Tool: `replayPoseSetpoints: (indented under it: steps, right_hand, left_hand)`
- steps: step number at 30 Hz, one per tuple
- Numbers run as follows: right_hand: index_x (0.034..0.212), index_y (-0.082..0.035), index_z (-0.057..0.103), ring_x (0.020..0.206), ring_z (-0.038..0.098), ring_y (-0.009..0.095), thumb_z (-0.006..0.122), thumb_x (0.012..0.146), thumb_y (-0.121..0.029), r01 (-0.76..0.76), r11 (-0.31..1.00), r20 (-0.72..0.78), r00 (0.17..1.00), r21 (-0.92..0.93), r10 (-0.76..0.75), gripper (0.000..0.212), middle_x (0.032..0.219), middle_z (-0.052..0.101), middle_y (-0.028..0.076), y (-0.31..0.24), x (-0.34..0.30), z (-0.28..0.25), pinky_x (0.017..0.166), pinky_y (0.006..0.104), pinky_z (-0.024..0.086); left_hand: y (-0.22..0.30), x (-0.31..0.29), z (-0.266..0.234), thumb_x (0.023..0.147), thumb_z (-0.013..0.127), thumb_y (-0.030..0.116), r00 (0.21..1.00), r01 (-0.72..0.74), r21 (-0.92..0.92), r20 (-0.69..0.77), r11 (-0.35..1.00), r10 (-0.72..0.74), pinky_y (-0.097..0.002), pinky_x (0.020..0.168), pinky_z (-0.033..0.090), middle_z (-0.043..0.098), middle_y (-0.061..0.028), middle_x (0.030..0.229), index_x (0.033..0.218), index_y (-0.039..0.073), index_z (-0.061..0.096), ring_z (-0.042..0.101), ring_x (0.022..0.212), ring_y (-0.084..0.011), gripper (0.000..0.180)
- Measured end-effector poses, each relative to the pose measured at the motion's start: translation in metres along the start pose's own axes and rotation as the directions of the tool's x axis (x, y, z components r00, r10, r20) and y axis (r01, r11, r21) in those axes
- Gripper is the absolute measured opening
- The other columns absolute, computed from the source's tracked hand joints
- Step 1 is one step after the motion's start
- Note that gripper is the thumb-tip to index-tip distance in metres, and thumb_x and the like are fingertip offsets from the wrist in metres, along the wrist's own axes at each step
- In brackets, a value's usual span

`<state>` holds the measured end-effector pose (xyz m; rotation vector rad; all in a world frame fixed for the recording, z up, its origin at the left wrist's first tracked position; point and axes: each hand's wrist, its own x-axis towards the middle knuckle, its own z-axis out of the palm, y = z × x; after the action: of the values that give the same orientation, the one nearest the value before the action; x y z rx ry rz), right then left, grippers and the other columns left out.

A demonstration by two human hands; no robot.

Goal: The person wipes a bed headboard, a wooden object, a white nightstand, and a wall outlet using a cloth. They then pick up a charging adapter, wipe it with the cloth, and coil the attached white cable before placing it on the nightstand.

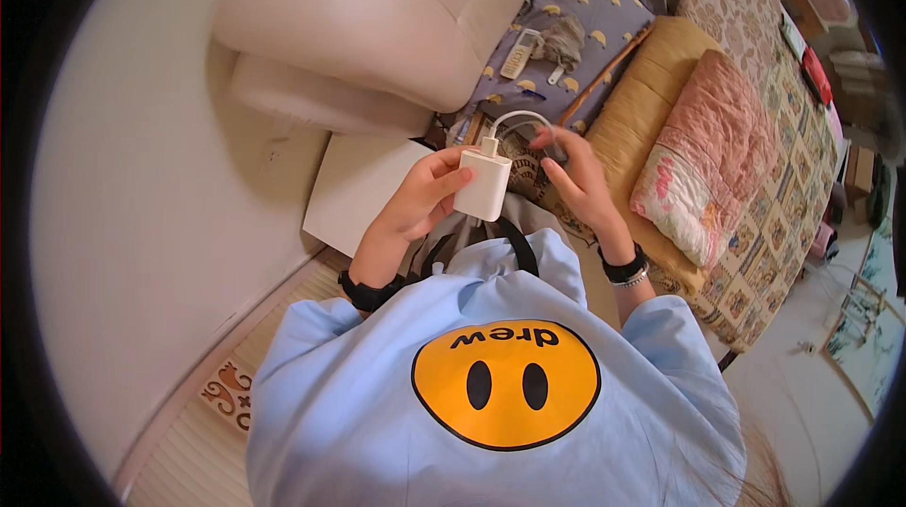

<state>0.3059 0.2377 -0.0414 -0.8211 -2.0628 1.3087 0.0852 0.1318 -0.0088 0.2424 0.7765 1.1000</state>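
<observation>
My left hand (427, 191) grips a white charger block (483, 186), thumb across its front and fingers behind. A white cable (521, 114) is plugged into the block's upper end and arches over toward my right hand (578, 178). That hand is raised beside the cable, its thumb and fingers curved and apart, slightly blurred at the tips. The cable's far stretch runs by those fingers, and its other end cannot be made out. Black bands circle both wrists.
A cream padded sofa (359, 25) stands ahead on the left, beside a white panel (363, 188). To the right, a bed holds a folded pink quilt (708, 158) and a tan bolster (613, 129). A pale remote control (520, 54) rests on a grey patterned cushion (576, 2).
</observation>
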Motion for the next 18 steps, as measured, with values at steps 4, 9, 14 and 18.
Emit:
replayPoseSetpoints:
  steps: [4, 9, 14, 18]
  right_hand:
    - [0.109, -0.001, 0.053, 0.080, 0.060, 0.023, 0.045, 0.093, -0.017, -0.201, 0.961, 0.169, 0.971, 0.187, 0.170, 0.023, 0.083, 0.063, 0.009, -0.005, 0.011, 0.051, 0.073, 0.0316, 0.046]
    - [0.094, 0.000, 0.057, 0.063, 0.059, 0.024, 0.042, 0.094, -0.019, -0.092, 0.990, 0.495, 0.869, 0.106, 0.027, 0.024, 0.069, 0.059, 0.011, -0.044, 0.007, 0.106, 0.062, 0.0341, 0.046]
    - [0.080, -0.001, 0.057, 0.055, 0.053, 0.023, 0.041, 0.095, -0.022, -0.220, 0.964, 0.588, 0.803, 0.146, 0.094, 0.030, 0.059, 0.052, 0.011, -0.069, 0.011, 0.130, 0.057, 0.0353, 0.043]
    - [0.074, -0.001, 0.056, 0.053, 0.051, 0.020, 0.040, 0.096, -0.025, -0.164, 0.980, 0.607, 0.792, 0.115, 0.061, 0.036, 0.056, 0.049, 0.010, -0.074, 0.014, 0.141, 0.055, 0.0329, 0.042]
  left_hand:
    - [0.007, -0.021, 0.012, 0.087, 0.061, 0.016, 0.928, -0.372, 0.002, -0.028, 0.928, 0.372, -0.0300, 0.092, 0.041, 0.059, -0.0074, 0.113, 0.120, 0.000, 0.051, 0.054, 0.104, -0.0145, 0.038]
    - [0.014, -0.017, 0.008, 0.090, 0.057, 0.027, 0.700, -0.660, 0.078, -0.299, 0.747, 0.649, -0.0302, 0.094, 0.038, 0.054, -0.0059, 0.121, 0.123, 0.003, 0.047, 0.050, 0.109, -0.0165, 0.042]
    - [0.012, -0.032, -0.009, 0.095, 0.032, 0.047, 0.800, -0.568, 0.027, -0.216, 0.822, 0.560, -0.0431, 0.104, 0.029, 0.048, -0.0188, 0.128, 0.129, 0.006, 0.038, 0.043, 0.122, -0.0329, 0.053]
    - [0.012, -0.046, -0.019, 0.096, 0.027, 0.049, 0.742, -0.562, 0.234, -0.282, 0.794, 0.608, -0.0391, 0.090, 0.043, 0.060, -0.0259, 0.104, 0.120, 0.003, 0.042, 0.059, 0.099, -0.0317, 0.055]
